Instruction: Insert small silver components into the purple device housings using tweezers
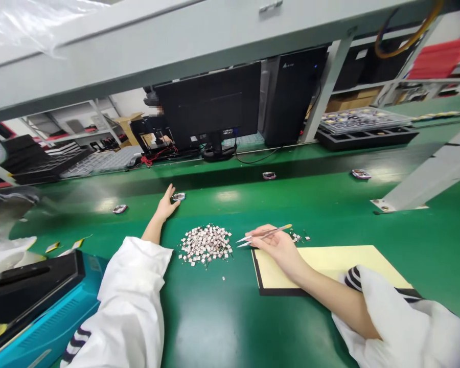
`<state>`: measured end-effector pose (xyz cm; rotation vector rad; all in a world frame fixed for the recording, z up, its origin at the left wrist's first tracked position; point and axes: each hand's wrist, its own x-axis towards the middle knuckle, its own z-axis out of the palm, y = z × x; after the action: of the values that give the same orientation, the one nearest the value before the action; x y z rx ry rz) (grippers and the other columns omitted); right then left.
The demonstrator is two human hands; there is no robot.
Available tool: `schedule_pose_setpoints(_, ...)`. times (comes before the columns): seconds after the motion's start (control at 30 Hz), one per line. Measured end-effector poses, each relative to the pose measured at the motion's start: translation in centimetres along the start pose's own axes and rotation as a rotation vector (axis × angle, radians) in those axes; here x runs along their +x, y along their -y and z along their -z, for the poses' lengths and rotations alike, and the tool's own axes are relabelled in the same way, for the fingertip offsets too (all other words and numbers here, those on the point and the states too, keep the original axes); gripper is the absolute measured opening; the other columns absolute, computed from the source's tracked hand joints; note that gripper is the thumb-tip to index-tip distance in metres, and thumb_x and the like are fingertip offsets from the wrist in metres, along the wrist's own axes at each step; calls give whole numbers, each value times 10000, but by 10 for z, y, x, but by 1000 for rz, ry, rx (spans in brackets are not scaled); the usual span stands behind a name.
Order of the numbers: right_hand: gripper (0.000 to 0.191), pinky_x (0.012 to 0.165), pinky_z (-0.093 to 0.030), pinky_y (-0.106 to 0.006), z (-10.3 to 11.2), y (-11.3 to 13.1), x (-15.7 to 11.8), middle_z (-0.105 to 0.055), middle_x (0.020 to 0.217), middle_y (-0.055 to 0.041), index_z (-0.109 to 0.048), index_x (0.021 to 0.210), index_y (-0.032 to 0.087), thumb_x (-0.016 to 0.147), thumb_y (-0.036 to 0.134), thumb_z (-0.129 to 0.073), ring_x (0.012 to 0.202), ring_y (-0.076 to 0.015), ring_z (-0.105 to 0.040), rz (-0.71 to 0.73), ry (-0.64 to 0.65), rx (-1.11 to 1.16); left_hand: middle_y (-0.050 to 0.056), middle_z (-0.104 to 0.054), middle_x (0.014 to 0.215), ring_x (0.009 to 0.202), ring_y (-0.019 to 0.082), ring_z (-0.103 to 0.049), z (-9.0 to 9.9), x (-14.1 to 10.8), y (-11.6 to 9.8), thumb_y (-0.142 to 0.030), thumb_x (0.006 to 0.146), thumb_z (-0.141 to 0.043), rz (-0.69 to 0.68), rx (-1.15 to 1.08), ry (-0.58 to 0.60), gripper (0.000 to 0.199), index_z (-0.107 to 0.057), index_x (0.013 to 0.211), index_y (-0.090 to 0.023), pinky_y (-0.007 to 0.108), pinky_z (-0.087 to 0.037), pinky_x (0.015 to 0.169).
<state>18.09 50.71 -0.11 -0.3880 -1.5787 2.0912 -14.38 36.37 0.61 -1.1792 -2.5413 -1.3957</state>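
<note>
My left hand [166, 205] stretches forward over the green bench with fingers and thumb apart. It is right beside a small rounded device with exposed parts inside [179, 196]; whether the fingertips touch it I cannot tell. My right hand [278, 245] is closed around a pair of tweezers [266, 234], whose tips are parted and point left with nothing between them. Left of the tips lies a heap of small white square parts with thin dark leads [206, 244]. One loose white part [223, 278] sits below the heap. Under my right wrist is a yellow sheet on a black-edged board [341, 258].
More small devices lie along the bench [269, 176]. Behind stand a monitor [214, 107] and a black computer tower [291, 97]. Stacked trays [366, 128] are at back right, near a white slanted post [429, 168]. A blue and black box [57, 312] fills the lower left.
</note>
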Motion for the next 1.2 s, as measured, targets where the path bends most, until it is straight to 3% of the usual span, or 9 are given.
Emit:
schedule_pose_setpoints(0.07, 208, 745, -504, -306, 1, -1, 1, -675, 825, -50, -558, 766, 159, 633, 251, -689, 777, -159, -633, 2, -27, 4, 108, -459, 1241, 1180, 222, -379, -3, -9, -22, -167, 714, -554, -80, 35, -8, 466, -425, 1162, -170, 424, -236, 1017)
schedule_pose_setpoints(0.13, 223, 763, -499, -314, 2, -1, 2, -672, 824, -46, -550, 777, 162, 638, 275, -683, 776, -157, -632, 4, -61, 5, 70, -541, 1144, 1132, 205, -430, -10, -25, -54, -213, 749, -524, -168, 50, 71, 278, -552, 1024, -178, 370, -273, 1005)
schedule_pose_setpoints(0.2, 242, 785, -490, -328, 3, -1, 3, -669, 824, -49, -540, 786, 161, 639, 294, -679, 779, -160, -632, 7, -93, -2, 19, -637, 942, 954, 177, -551, -23, -45, -87, -255, 737, -555, -265, 71, 260, 149, -636, 853, -205, 298, -388, 904)
schedule_pose_setpoints(0.27, 263, 809, -477, -338, 4, -1, 3, -661, 837, -56, -526, 796, 161, 635, 306, -676, 795, -164, -627, 18, -125, -23, 16, -646, 908, 895, 177, -567, -39, -64, -115, -232, 751, -543, -411, 195, 477, 152, -643, 864, -209, 290, -414, 847)
schedule_pose_setpoints(0.4, 279, 818, -463, -343, 4, -2, 3, -631, 876, -81, -485, 821, 158, 665, 337, -631, 826, -169, -612, 61, -152, -111, 56, -638, 841, 802, 190, -572, -68, -86, -133, -108, 756, -493, -515, 387, 640, 174, -659, 761, -162, 282, -435, 729)
schedule_pose_setpoints(0.6, 157, 682, -454, -292, 5, 18, -4, -520, 724, -16, -356, 745, 199, 847, 310, -312, 697, -132, -554, 207, -84, -414, 48, -624, 749, 744, 190, -563, -69, -85, -129, -82, 699, -542, -419, 288, 580, 138, -643, 638, -155, 286, -419, 702)
schedule_pose_setpoints(0.77, 161, 549, -336, -253, 6, 27, -18, -415, 548, 30, -441, 623, 187, 782, 182, -469, 518, -128, -426, 250, 188, -859, 33, -624, 702, 692, 167, -565, -57, -89, -143, -147, 682, -571, -277, 81, 438, 53, -615, 653, -151, 285, -430, 688)
schedule_pose_setpoints(0.9, 50, 553, -351, -251, 4, 13, -27, -502, 646, -16, -572, 707, 156, 712, 188, -610, 587, -155, -491, 201, 320, -1110, 63, -639, 751, 705, 155, -606, -65, -107, -144, -236, 726, -536, -94, -179, 335, 116, -560, 717, -122, 267, -482, 664)
schedule_pose_setpoints(1.2, 177, 595, -435, -276, -3, 16, -34, -566, 819, -88, -603, 928, 118, 770, 193, -571, 656, -188, -579, 95, 383, -1434, 72, -643, 825, 756, 143, -617, -86, -144, -141, -237, 637, -639, 230, -572, 321, 209, -628, 807, -114, 244, -496, 725)
